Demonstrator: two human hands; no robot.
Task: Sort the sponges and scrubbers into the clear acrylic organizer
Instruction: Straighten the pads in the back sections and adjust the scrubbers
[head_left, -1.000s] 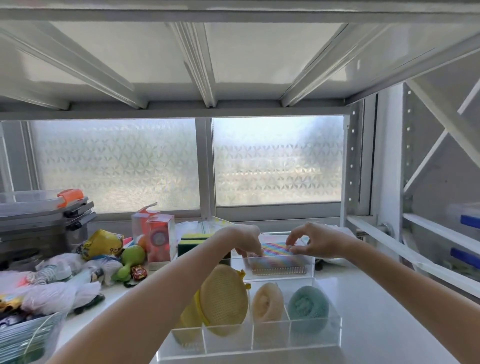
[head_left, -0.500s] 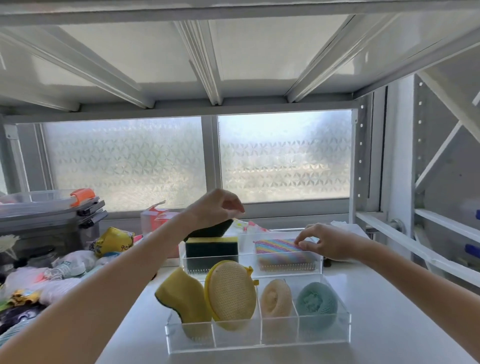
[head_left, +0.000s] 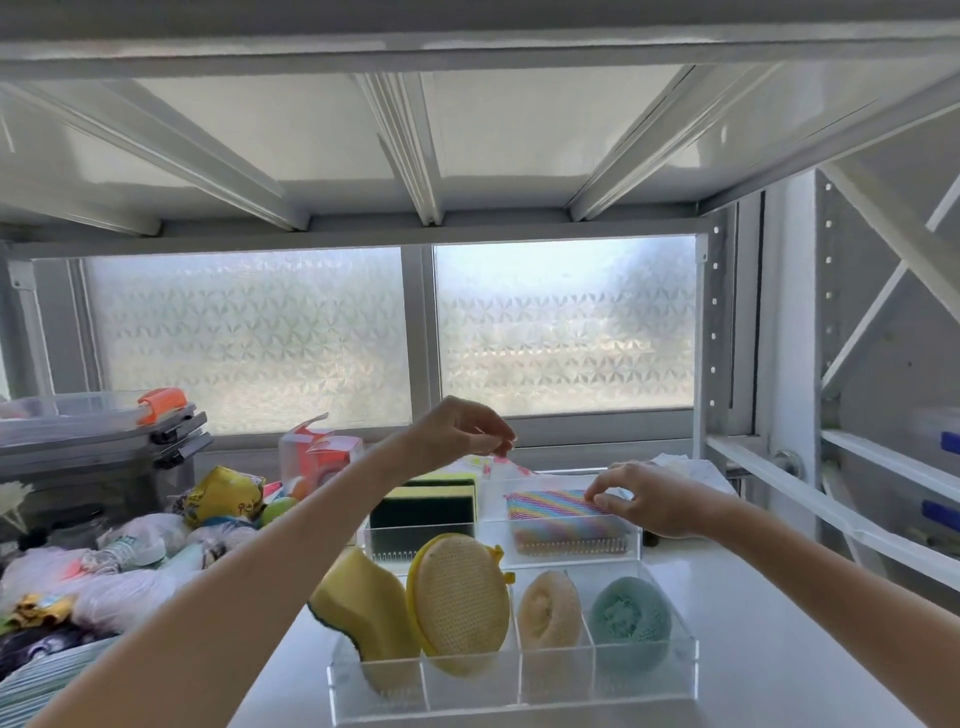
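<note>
My right hand (head_left: 657, 501) pinches the rainbow sponge (head_left: 558, 506) lying in the organizer's (head_left: 511, 691) far-right compartment near the shelf's back edge, left hand (head_left: 460, 434) raised with fingers (head_left: 501, 441) loosely curled, seemingly empty, so I judge placement nearly done; next I let go and fetch another piece.

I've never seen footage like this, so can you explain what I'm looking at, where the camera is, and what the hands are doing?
The camera sits on a person's head, looking down at their bare arms on a white shelf. A clear organizer holds sponges and scrubbers in compartments. The right hand touches a rainbow sponge in the back section. The left hand hovers above a green and yellow sponge, fingertips pinched; whether it holds anything is unclear. Bags and clutter lie at the left.
</note>
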